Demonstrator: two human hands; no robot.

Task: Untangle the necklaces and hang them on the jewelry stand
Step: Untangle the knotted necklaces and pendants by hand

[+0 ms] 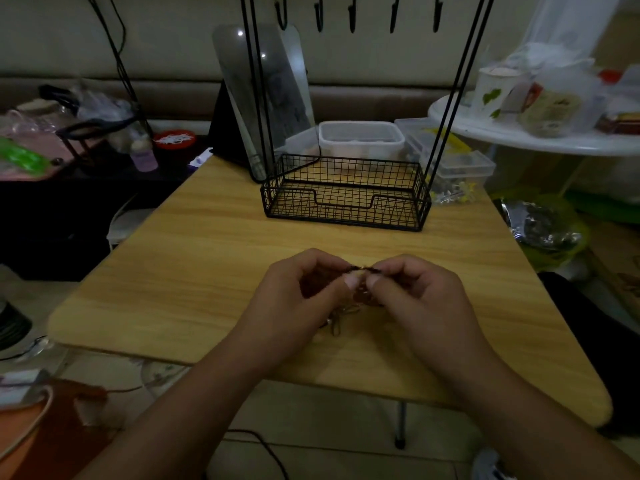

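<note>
Dim light falls on a pale wooden folding table [214, 271] crowded round with clutter: a white round side table [519, 140] piled with bags and a cup on the right, clear plastic lidded boxes [360, 136] at the back, and a tilted dark-backed mirror [263, 98] leaning behind the work. At the far middle of the table stands the black wire jewelry stand [346, 192], its mesh basket base open at the front and its thin uprights rising to a row of hooks [353, 15] at the top edge of view; every hook in sight is bare.

Near the front edge, the left hand [304, 299] and right hand [419, 299] are brought close together, thumbs almost touching, each pinching a part of the tangled dark and gold-toned necklaces [360, 289]. A short stretch of chain is drawn taut between the fingertips, probably to open a knot, while loose loops trail down onto the wood below. Holding the clump low over the table likely keeps the slack supported. How many necklaces are knotted together cannot be made out.
</note>
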